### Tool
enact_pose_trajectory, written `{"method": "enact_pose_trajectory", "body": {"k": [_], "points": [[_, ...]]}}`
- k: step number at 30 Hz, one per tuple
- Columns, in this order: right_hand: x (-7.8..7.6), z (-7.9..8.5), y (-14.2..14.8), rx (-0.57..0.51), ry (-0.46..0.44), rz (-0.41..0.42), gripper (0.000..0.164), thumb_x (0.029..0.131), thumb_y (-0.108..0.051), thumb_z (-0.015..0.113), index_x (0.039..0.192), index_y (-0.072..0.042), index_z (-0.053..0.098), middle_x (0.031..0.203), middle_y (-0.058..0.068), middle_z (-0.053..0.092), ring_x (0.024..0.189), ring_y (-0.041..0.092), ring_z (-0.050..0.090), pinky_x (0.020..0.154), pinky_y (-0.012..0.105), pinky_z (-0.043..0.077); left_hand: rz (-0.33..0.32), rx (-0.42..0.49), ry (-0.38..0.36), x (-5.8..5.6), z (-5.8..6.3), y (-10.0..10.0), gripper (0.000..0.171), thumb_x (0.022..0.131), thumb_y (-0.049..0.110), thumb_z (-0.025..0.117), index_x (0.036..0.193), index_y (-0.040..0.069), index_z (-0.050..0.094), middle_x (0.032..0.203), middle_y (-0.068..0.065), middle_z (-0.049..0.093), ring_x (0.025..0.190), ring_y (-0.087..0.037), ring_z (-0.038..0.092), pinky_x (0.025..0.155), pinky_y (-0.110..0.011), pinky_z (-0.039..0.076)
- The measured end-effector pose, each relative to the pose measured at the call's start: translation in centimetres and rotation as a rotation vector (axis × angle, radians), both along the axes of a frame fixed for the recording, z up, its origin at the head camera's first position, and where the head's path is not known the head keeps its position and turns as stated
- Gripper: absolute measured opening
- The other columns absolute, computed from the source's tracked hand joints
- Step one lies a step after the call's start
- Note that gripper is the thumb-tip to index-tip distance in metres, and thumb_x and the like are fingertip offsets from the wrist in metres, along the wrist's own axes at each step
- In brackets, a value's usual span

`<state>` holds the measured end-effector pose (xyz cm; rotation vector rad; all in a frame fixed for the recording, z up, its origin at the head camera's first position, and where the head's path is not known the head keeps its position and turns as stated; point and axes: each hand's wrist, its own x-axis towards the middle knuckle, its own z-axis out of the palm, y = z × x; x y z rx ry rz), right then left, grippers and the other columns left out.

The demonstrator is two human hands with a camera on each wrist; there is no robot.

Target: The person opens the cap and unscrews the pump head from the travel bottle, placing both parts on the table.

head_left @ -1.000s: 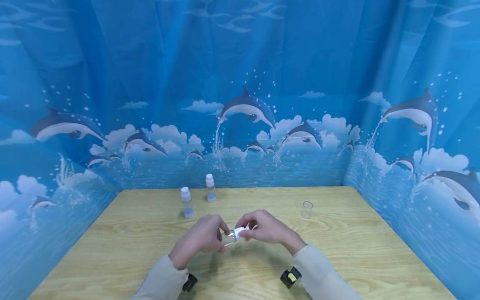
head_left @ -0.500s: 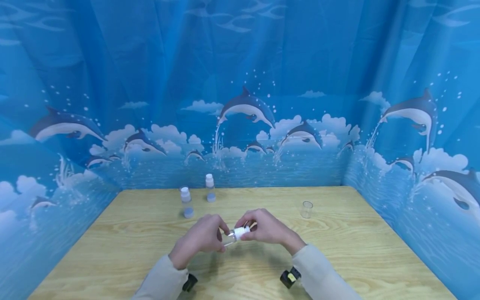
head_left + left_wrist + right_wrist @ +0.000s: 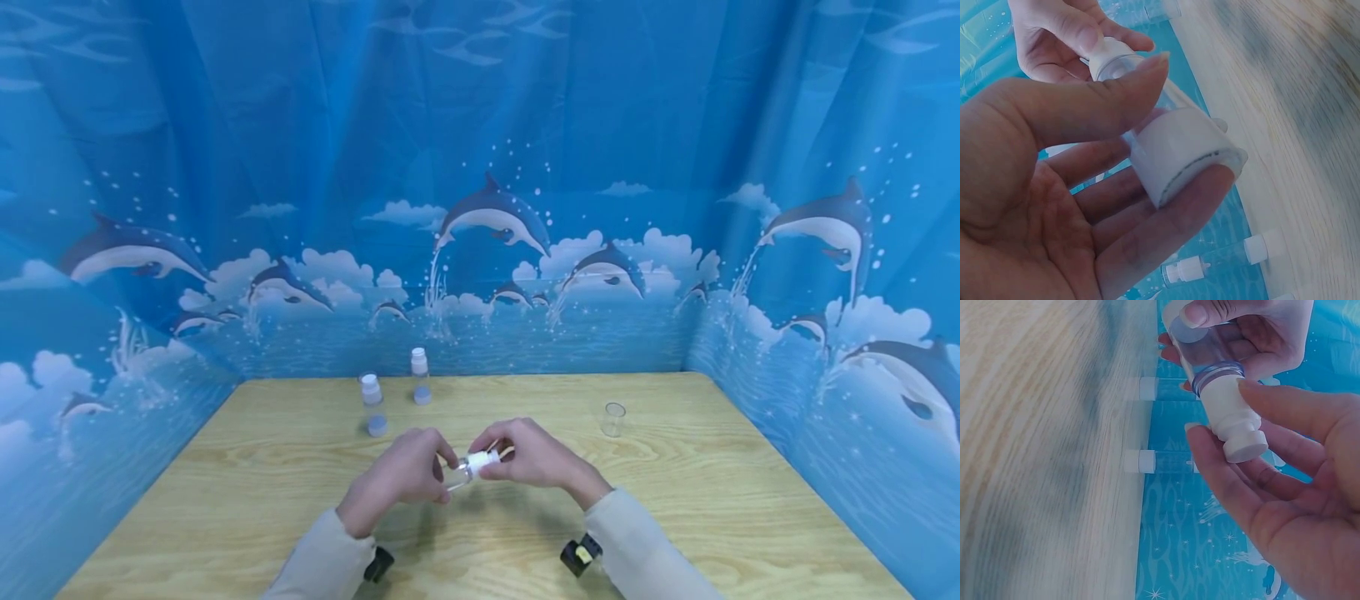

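A small clear pump bottle [image 3: 457, 477] with a white pump top [image 3: 482, 462] lies tilted between both hands above the table. My left hand [image 3: 405, 472] grips its clear body, thumb on one side and fingers curled beneath; the left wrist view shows the white base [image 3: 1179, 153] against those fingers. My right hand [image 3: 534, 454] pinches the pump top between thumb and fingers. In the right wrist view, the thumb touches the white collar [image 3: 1225, 403] and the round pump head [image 3: 1245, 446] shows between the fingers.
Two similar bottles with white tops stand farther back, a nearer one [image 3: 374, 407] and one by the back edge [image 3: 421, 379]. A clear cap [image 3: 613, 420] stands at right on the wooden table [image 3: 720, 483]. A blue dolphin-print curtain [image 3: 480, 125] surrounds the table.
The right thumb and fingers have shifted slightly around the pump top, so more of the white part shows than a second ago. The left hand and the standing bottles stay in place.
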<state>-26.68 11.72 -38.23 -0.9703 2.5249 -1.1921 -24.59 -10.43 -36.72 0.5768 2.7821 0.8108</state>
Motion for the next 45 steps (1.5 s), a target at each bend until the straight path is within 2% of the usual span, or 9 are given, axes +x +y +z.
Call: {"method": "enact_pose_trajectory", "body": {"k": [2, 6, 8, 12, 19, 27, 37, 43, 45], "points": [[0.00, -0.01, 0.01, -0.007, -0.002, 0.004, 0.026, 0.096, -0.015, 0.072, 0.120, -0.005, 0.072, 0.115, 0.009, 0.075, 0.100, 0.017, 0.072, 0.084, 0.023, 0.061, 0.001, -0.003, 0.004, 0.01, 0.06, -0.02, 0.041, 0.069, -0.001, 0.090, 0.108, 0.005, 0.078, 0.096, -0.011, 0.078, 0.074, -0.013, 0.067, 0.065, -0.031, 0.059], [-0.05, -0.11, 0.06, -0.040, -0.026, 0.013, 0.030, 0.105, -0.019, 0.060, 0.125, 0.002, 0.068, 0.118, 0.016, 0.074, 0.098, 0.022, 0.074, 0.084, 0.035, 0.064, -0.002, -0.002, 0.009, 0.02, 0.09, -0.06, 0.041, 0.070, -0.001, 0.090, 0.108, 0.004, 0.078, 0.093, -0.011, 0.078, 0.074, -0.013, 0.067, 0.065, -0.031, 0.059], [-0.07, -0.19, 0.06, -0.062, -0.045, 0.019, 0.032, 0.108, -0.018, 0.054, 0.125, 0.006, 0.067, 0.116, 0.020, 0.073, 0.096, 0.026, 0.075, 0.082, 0.042, 0.065, -0.006, 0.001, 0.010, 0.04, 0.11, -0.08, 0.041, 0.070, -0.001, 0.090, 0.108, 0.004, 0.078, 0.092, -0.011, 0.078, 0.073, -0.013, 0.067, 0.064, -0.031, 0.059], [-0.17, -0.40, 0.04, -0.097, -0.086, 0.046, 0.033, 0.110, -0.017, 0.047, 0.123, 0.007, 0.067, 0.111, 0.023, 0.073, 0.095, 0.037, 0.074, 0.080, 0.045, 0.065, -0.014, 0.006, 0.020, 0.04, 0.12, -0.12, 0.041, 0.069, -0.001, 0.090, 0.108, 0.003, 0.078, 0.092, -0.012, 0.078, 0.073, -0.013, 0.067, 0.064, -0.030, 0.059], [-0.25, -0.73, -0.07, -0.103, -0.157, 0.058, 0.031, 0.111, -0.015, 0.045, 0.121, 0.003, 0.068, 0.106, 0.019, 0.074, 0.093, 0.043, 0.075, 0.081, 0.047, 0.064, -0.020, 0.016, 0.023, 0.06, 0.11, -0.13, 0.040, 0.069, -0.001, 0.090, 0.107, 0.004, 0.078, 0.093, -0.012, 0.078, 0.073, -0.013, 0.067, 0.064, -0.030, 0.059], [-0.23, -0.82, -0.23, -0.103, -0.148, 0.064, 0.028, 0.109, -0.012, 0.049, 0.122, 0.002, 0.068, 0.108, 0.018, 0.074, 0.095, 0.044, 0.074, 0.083, 0.051, 0.063, -0.017, 0.013, 0.016, 0.04, 0.20, -0.16, 0.040, 0.069, -0.001, 0.090, 0.107, 0.004, 0.078, 0.093, -0.012, 0.078, 0.073, -0.013, 0.067, 0.064, -0.031, 0.059], [-0.07, -0.59, -0.21, -0.074, -0.093, 0.052, 0.023, 0.104, -0.009, 0.060, 0.123, -0.002, 0.070, 0.118, 0.017, 0.073, 0.097, 0.031, 0.075, 0.083, 0.045, 0.064, -0.010, -0.004, 0.025, -0.03, 0.12, -0.14, 0.039, 0.069, -0.001, 0.090, 0.106, 0.005, 0.078, 0.089, -0.011, 0.077, 0.072, -0.013, 0.066, 0.064, -0.030, 0.058], [0.02, -0.47, -0.30, -0.057, -0.029, 0.021, 0.020, 0.096, -0.007, 0.070, 0.116, -0.006, 0.073, 0.115, 0.011, 0.075, 0.101, 0.022, 0.073, 0.085, 0.026, 0.063, 0.003, -0.003, 0.011, 0.00, 0.16, -0.16, 0.041, 0.068, -0.001, 0.090, 0.107, 0.006, 0.078, 0.089, -0.010, 0.077, 0.073, -0.013, 0.066, 0.065, -0.031, 0.059], [0.03, -0.42, -0.28, -0.054, -0.017, 0.015, 0.020, 0.095, -0.007, 0.072, 0.115, -0.007, 0.074, 0.115, 0.009, 0.075, 0.104, 0.021, 0.072, 0.086, 0.024, 0.062, 0.004, 0.001, 0.008, 0.03, 0.22, -0.17, 0.042, 0.068, -0.001, 0.090, 0.107, 0.006, 0.078, 0.089, -0.010, 0.076, 0.073, -0.014, 0.066, 0.066, -0.032, 0.059]]}}
